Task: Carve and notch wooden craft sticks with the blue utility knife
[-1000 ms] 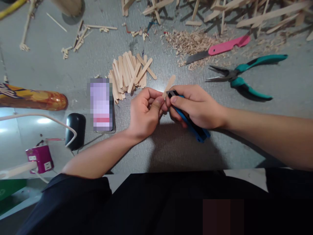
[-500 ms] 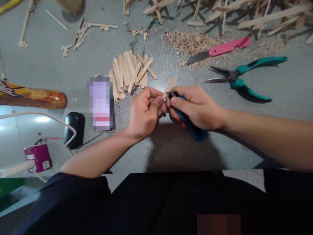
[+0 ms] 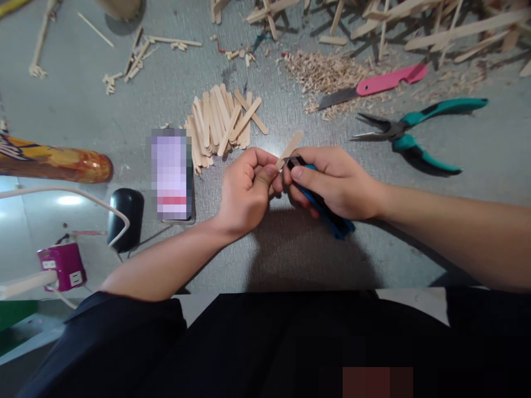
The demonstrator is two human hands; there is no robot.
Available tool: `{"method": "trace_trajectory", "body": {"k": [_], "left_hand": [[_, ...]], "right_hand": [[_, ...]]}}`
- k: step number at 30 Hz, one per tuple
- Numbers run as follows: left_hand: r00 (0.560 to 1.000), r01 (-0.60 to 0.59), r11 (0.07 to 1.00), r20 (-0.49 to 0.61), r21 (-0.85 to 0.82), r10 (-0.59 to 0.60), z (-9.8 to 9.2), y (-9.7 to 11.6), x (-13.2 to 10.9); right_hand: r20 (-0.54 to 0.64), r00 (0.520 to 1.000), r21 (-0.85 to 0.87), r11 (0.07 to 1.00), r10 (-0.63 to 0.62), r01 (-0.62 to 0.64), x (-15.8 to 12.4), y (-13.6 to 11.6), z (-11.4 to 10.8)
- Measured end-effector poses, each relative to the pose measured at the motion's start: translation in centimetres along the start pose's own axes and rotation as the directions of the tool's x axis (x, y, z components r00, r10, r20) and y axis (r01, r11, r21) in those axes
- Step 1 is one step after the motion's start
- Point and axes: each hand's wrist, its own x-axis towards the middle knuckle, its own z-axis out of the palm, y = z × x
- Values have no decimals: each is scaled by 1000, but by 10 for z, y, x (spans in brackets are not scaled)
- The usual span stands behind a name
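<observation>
My left hand [image 3: 251,190] pinches the lower end of a wooden popsicle stick [image 3: 291,147] between thumb and fingertips; the stick slants up to the right. Wrapped in my right hand [image 3: 338,182] is a blue and black utility knife [image 3: 327,215], its black head close to the stick near my left fingertips. The blade is small here, and its exact contact with the stick cannot be made out. Just beyond my left hand lies a loose pile of popsicle sticks [image 3: 218,119].
Teal needle-nose pliers [image 3: 398,131] and a pink folding saw [image 3: 390,80] lie at right, beside wood shavings [image 3: 327,72]. Stick constructions [image 3: 448,36] fill the far right. At left are a phone [image 3: 170,171], a black case [image 3: 126,218], an orange tube [image 3: 62,160] and a purple power adapter [image 3: 62,267].
Hardly anything differs. The knife and my right hand have shifted very slightly to the right; my left hand keeps its pinch on the stick.
</observation>
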Motion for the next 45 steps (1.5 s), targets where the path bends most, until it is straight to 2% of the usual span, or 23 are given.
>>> {"method": "trace_trajectory", "body": {"k": [8, 14, 22, 27, 32, 38, 45], "left_hand": [[1000, 15, 998, -15, -60, -16, 2, -3, -1], [1000, -2, 1000, -29, -27, 1, 4, -4, -3], [999, -26, 999, -45, 26, 28, 4, -8, -5], [1000, 2, 1000, -24, -8, -3, 3, -4, -3], [997, 64, 997, -35, -43, -66, 3, 1, -2], [998, 65, 998, -7, -8, -65, 1, 0, 2], [999, 24, 1000, -23, 12, -24, 4, 0, -2]], "right_hand": [[-4, 1000, -4, 1000, -7, 7, -2, -1, 1], [-82, 996, -14, 999, -34, 33, -2, 0, 6], [-159, 987, -84, 996, 15, -28, -2, -7, 10], [-112, 993, -121, 991, 43, -57, -2, -10, 8], [-39, 998, -62, 997, 41, -43, -1, -8, 2], [14, 1000, -15, 1000, 23, -23, -2, -6, 0], [-30, 1000, -23, 1000, -2, 2, -4, -2, 3]]}}
